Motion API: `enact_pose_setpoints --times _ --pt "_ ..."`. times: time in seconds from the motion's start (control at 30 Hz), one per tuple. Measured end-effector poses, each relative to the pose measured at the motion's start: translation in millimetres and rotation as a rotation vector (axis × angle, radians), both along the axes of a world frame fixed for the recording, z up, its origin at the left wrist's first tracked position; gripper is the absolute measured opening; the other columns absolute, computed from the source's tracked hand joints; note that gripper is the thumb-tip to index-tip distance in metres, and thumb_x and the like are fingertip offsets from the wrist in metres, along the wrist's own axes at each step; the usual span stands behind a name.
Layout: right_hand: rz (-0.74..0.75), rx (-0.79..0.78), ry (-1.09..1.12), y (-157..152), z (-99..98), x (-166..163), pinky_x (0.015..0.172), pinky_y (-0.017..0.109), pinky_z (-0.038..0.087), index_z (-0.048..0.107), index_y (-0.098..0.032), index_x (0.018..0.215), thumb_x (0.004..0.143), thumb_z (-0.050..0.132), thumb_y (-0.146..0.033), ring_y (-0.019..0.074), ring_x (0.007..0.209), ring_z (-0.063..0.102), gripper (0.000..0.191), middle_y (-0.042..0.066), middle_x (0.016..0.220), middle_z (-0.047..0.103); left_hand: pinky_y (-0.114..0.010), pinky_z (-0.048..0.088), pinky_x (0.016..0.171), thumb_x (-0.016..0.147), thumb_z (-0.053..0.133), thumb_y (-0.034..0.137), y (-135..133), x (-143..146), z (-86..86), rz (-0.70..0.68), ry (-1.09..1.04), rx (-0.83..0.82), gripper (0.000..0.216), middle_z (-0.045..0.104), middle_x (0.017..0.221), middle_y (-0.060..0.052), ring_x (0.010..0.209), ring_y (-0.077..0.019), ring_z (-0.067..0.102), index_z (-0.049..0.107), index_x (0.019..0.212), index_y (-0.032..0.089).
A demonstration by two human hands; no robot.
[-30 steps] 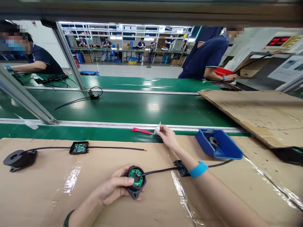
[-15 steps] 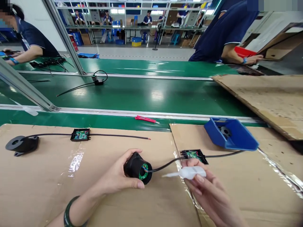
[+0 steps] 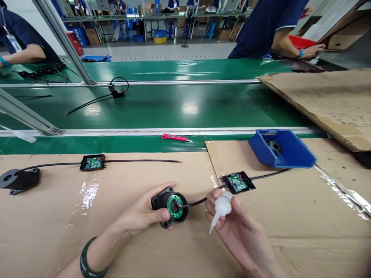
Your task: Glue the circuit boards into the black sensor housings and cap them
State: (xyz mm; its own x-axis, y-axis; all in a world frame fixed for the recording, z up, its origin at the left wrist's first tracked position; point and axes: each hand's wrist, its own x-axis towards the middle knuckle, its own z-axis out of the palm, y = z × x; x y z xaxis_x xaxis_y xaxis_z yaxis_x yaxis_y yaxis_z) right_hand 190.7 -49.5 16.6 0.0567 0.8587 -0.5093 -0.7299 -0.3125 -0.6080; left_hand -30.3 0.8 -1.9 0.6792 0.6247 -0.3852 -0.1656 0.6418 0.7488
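My left hand [image 3: 147, 212] is closed around a black flanged housing [image 3: 162, 200], its open end facing right. Inside that end sits a round green circuit board [image 3: 174, 207] with thin coloured wires. From it a black cable [image 3: 197, 202] runs right, passing behind my right hand [image 3: 234, 227], toward a black box with a green circuit board [image 3: 239, 182]. Between the fingers of my right hand is a small white squeeze bottle [image 3: 223, 204], its thin nozzle pointing down and left, apart from the housing.
A blue bin [image 3: 282, 150] with a dark part inside stands at the right. A red utility knife [image 3: 176, 137] lies beyond the cardboard [image 3: 130, 247]. Another cabled housing [image 3: 21, 180] and open box [image 3: 92, 162] lie left. Co-workers stand across the green bench [image 3: 150, 108].
The squeeze bottle has turned from level to nozzle-down and shifted slightly left with my right hand. The housing has rotated, so more of its circuit board shows. The camera view has tilted down.
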Motion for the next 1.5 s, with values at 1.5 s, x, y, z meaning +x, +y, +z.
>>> enact_pose_setpoints --times 1.5 --pt "-0.067 0.082 0.083 6.3 -4.3 -11.2 0.064 0.023 0.054 0.072 -0.020 0.080 0.060 0.086 -0.044 0.0131 0.072 0.055 0.034 0.001 0.080 0.058 -0.026 0.050 0.074 0.053 0.094 0.029 -0.7 3.0 -9.2 -0.046 -0.169 -0.055 0.076 0.063 0.104 -0.008 0.091 -0.0215 0.065 0.056 0.118 0.019"
